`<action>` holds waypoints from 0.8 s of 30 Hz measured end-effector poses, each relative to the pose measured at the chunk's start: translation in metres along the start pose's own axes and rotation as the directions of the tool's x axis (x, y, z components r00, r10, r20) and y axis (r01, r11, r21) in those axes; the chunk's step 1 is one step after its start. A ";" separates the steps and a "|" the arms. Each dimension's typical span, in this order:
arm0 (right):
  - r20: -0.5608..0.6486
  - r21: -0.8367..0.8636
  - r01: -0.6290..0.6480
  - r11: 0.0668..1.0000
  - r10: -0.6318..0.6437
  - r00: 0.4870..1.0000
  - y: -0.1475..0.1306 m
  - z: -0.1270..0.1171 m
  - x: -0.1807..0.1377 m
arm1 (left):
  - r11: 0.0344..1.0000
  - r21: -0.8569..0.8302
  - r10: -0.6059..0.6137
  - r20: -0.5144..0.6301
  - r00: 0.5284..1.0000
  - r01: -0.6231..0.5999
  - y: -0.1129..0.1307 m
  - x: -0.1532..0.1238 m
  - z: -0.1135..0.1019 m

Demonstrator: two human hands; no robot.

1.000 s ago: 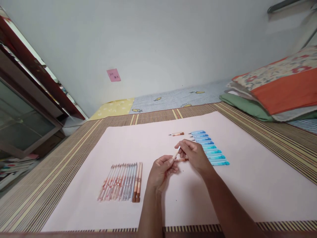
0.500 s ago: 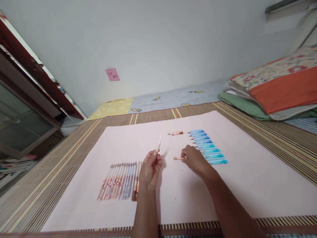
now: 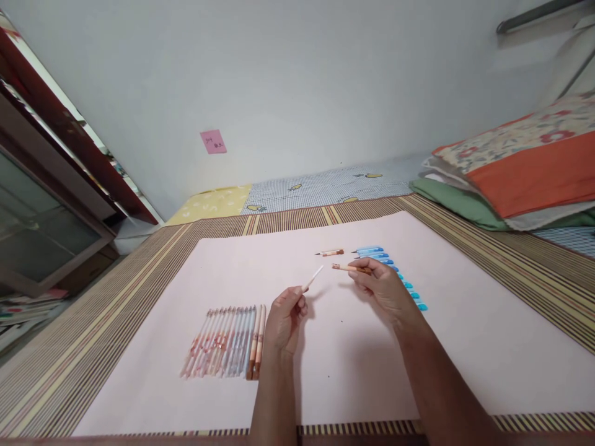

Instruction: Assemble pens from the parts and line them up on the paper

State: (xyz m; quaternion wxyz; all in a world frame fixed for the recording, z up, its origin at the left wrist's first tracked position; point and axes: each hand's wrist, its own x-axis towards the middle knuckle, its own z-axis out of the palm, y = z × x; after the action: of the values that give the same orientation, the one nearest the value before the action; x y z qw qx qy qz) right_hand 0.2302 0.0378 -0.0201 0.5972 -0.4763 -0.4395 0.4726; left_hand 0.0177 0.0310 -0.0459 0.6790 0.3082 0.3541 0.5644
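Note:
My left hand (image 3: 289, 313) is closed around a slim white pen piece (image 3: 315, 277), which points up and to the right. Between the fingers of my right hand (image 3: 379, 284) is a peach-and-brown pen piece (image 3: 344, 267), held nearly level above the paper. Its left end is close to the tip of the white piece, with a small gap between them. Behind it lies a similar peach-and-brown pen piece with a dark tip (image 3: 331, 253). Blue and turquoise pen pieces (image 3: 372, 250) lie in a column, partly hidden by my right hand.
Capped pens (image 3: 223, 341) form a neat row at left; two peach-and-brown ones (image 3: 257, 347) end it beside my left forearm. Everything lies on a pale pink sheet (image 3: 153, 396) over a striped mat (image 3: 69, 359). Folded bedding (image 3: 520, 179) is stacked at the right, near the wall.
My right hand has lifted the peach-and-brown pen piece off the paper and moved it away from me. My left hand has tilted the white piece further right, towards it.

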 end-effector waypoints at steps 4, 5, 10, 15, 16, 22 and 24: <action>0.002 0.005 0.000 1.000 0.000 1.000 -0.003 0.000 -0.002 | 0.998 0.052 0.023 0.019 1.000 -0.024 0.000 0.000 0.002; 0.001 -0.002 0.004 1.000 -0.004 1.000 -0.003 0.000 -0.002 | 0.997 0.067 0.023 0.027 0.999 -0.025 0.000 -0.001 0.002; 0.003 -0.018 0.023 1.000 -0.023 1.000 -0.002 -0.004 0.000 | 0.994 0.106 0.031 0.036 0.999 -0.035 0.000 -0.002 0.002; -0.015 -0.015 0.007 1.000 -0.007 1.000 -0.004 -0.011 0.000 | 0.993 0.110 0.039 0.035 0.999 -0.043 0.001 -0.002 0.002; -0.006 -0.033 0.008 0.999 -0.008 1.000 -0.004 -0.012 -0.001 | 0.992 0.117 0.040 0.040 0.998 -0.044 0.001 -0.002 0.002; 0.147 -0.099 0.025 0.995 -0.010 0.989 -0.002 -0.014 -0.001 | 0.983 0.179 0.028 0.061 0.998 -0.038 0.001 -0.003 0.001; 0.192 -0.108 0.026 0.994 -0.005 0.981 -0.001 -0.016 -0.001 | 0.982 0.183 0.024 0.068 0.997 -0.036 0.001 -0.002 0.000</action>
State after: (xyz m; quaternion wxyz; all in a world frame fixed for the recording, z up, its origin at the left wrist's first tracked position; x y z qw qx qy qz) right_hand 0.2460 0.0338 -0.0215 0.5287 -0.4574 -0.5240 0.4866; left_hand 0.0172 0.0289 -0.0444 0.6502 0.3934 0.3777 0.5289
